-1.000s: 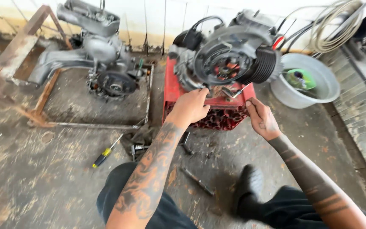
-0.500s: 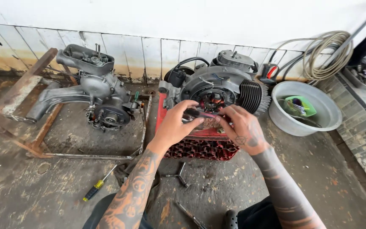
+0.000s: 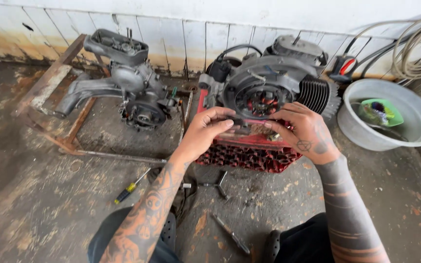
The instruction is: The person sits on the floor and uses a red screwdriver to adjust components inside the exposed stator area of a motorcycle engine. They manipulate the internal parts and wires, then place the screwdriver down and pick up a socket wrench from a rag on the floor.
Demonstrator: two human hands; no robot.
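Left hand (image 3: 205,131) and right hand (image 3: 303,129) pinch small part (image 3: 242,122) between them, before engine (image 3: 269,87)

One head-worn view looks down, close, over the floor (image 3: 35,204).
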